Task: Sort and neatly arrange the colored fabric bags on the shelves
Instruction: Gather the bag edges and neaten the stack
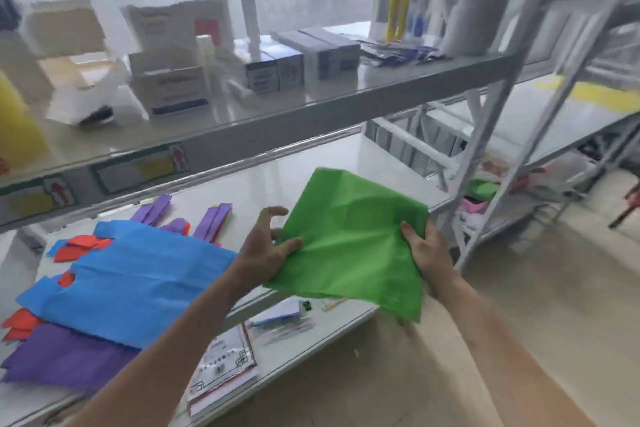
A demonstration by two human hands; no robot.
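Holding the creased green fabric bag [353, 236] above the middle shelf's [242, 191] front edge, I pinch it with my left hand [266, 250] by thumb, other fingers spread loose. My right hand [426, 250] clamps the opposite edge; it looks light and floppy, so edges suit best

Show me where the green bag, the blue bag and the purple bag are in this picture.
green bag [353, 239]: head view, on the middle of its creased face.
blue bag [138, 281]: head view, on the middle of its flat top side.
purple bag [65, 357]: head view, on the part showing below the blue one.
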